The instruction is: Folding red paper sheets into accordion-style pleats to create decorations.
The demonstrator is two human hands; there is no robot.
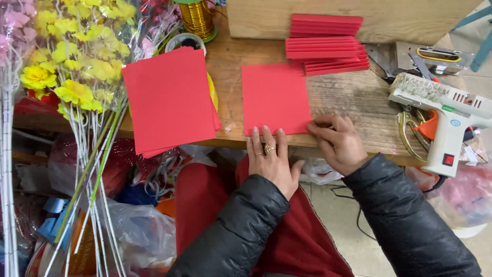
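Pressing a red paper sheet (pixel 275 97) flat at the near edge of the wooden workbench (pixel 353 102), both hands bear on its lower border.

The left hand (pixel 270 160) lies palm-down with fingers straight, fingertips on the sheet's bottom edge, grasping nothing; the right hand (pixel 338 141) has its fingers curled and pinching lightly at the sheet's lower right corner. From the hands the sheet stretches toward 12 o'clock. Since the sheet sits right at the bench lip, uneven pressure could skew it or slide it off the edge, and a crooked crease seems possible. A stack of red sheets (pixel 169 100) overhangs the bench at 10 o'clock, folded red pieces (pixel 325 43) lie at 1 o'clock, and a glue gun (pixel 446 120) rests at 3 o'clock, near enough to be bumped.
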